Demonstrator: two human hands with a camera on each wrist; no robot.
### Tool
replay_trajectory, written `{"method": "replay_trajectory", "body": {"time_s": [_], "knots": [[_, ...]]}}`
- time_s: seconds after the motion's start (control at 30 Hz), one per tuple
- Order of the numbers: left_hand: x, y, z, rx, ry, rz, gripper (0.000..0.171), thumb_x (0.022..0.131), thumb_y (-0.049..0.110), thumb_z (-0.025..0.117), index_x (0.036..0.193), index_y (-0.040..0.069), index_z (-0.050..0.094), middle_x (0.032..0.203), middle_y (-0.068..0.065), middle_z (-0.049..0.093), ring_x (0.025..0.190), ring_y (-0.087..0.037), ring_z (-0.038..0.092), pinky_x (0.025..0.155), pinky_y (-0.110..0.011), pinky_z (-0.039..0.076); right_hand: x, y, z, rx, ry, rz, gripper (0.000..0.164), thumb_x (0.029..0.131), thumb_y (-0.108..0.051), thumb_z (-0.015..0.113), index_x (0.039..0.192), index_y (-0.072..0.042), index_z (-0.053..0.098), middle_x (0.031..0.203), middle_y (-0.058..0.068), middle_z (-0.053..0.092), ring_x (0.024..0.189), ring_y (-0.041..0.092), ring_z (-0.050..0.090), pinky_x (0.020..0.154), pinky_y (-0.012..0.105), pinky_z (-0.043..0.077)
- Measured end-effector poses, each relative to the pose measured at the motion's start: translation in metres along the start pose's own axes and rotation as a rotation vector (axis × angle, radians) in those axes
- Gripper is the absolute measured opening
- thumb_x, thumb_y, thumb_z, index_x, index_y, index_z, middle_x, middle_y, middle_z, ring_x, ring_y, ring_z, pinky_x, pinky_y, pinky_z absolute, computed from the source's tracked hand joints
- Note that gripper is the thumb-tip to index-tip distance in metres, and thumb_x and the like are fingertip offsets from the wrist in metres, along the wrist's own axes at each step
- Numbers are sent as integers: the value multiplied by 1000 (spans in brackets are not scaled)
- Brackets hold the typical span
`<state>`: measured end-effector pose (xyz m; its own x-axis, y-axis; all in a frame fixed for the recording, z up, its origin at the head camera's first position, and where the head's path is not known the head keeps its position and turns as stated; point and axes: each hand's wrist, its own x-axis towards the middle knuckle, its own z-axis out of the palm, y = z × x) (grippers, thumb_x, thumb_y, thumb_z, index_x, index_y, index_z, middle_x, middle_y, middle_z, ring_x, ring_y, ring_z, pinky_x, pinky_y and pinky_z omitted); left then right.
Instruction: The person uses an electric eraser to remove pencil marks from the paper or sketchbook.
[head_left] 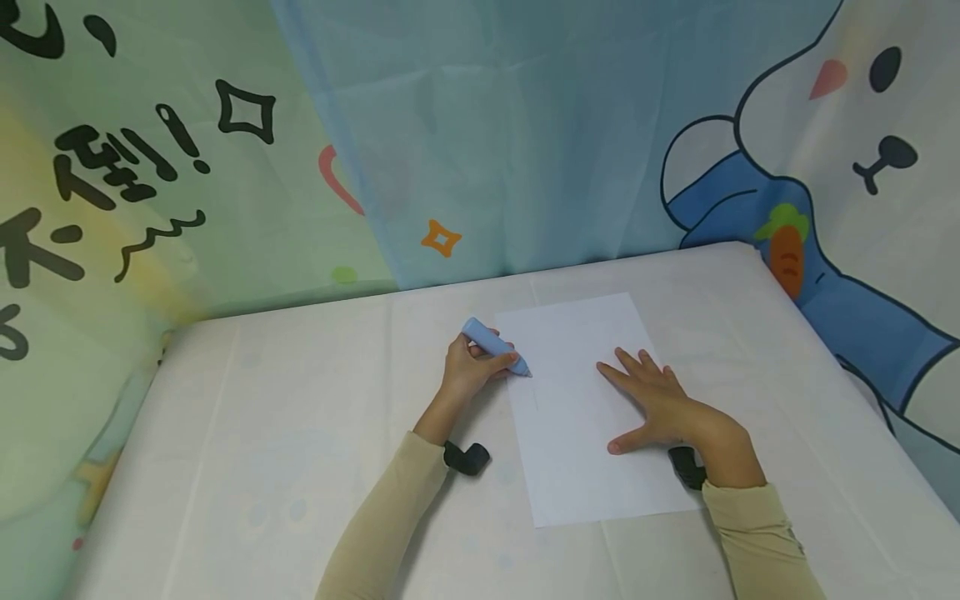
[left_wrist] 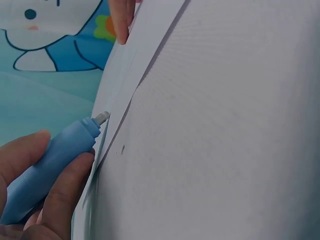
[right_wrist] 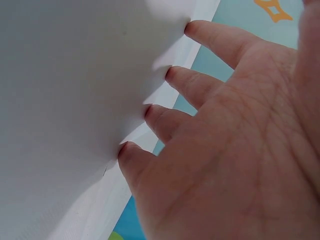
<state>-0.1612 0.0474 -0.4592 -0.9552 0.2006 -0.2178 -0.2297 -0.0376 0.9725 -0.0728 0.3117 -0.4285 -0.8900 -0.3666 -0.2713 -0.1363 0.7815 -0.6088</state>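
Note:
My left hand (head_left: 474,364) grips a thick light blue electric eraser (head_left: 491,343), pen-shaped, between thumb and fingers. Its narrow tip points down to the right, over the left edge of a white paper sheet (head_left: 577,467). Up close in the left wrist view, the eraser (left_wrist: 55,167) has a stepped collar and a short greyish tip right by the paper's edge. My right hand (head_left: 654,407) lies spread on the right part of the sheet, and its fingertips press the paper in the right wrist view. A very faint line shows on the paper near the eraser.
The sheet lies on a table with a white cover (head_left: 300,467). Behind it hangs a printed curtain (head_left: 525,150) with a cartoon animal and lettering. A black wrist camera (head_left: 467,459) sits on the left wrist, another (head_left: 687,467) on the right.

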Motion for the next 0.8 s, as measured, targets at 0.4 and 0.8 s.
{"method": "replay_trajectory", "body": {"time_s": [0.4, 0.8], "knots": [[-2, 1, 1, 33, -5, 0, 43, 81, -6, 74, 119, -5, 52, 110, -27, 68, 99, -36, 69, 76, -34, 62, 0, 0, 0, -7, -6, 8, 111, 65, -35, 90, 148, 3, 28, 157, 33, 5, 143, 53, -8, 112, 71, -8], [-1, 1, 1, 52, -10, 8, 44, 81, -6, 74, 119, -6, 52, 110, -27, 68, 100, -36, 69, 75, -33, 62, 0, -1, -1, 11, -8, 1, 111, 64, -35, 90, 149, 3, 27, 157, 33, 4, 142, 54, -9, 111, 71, -9]]}}
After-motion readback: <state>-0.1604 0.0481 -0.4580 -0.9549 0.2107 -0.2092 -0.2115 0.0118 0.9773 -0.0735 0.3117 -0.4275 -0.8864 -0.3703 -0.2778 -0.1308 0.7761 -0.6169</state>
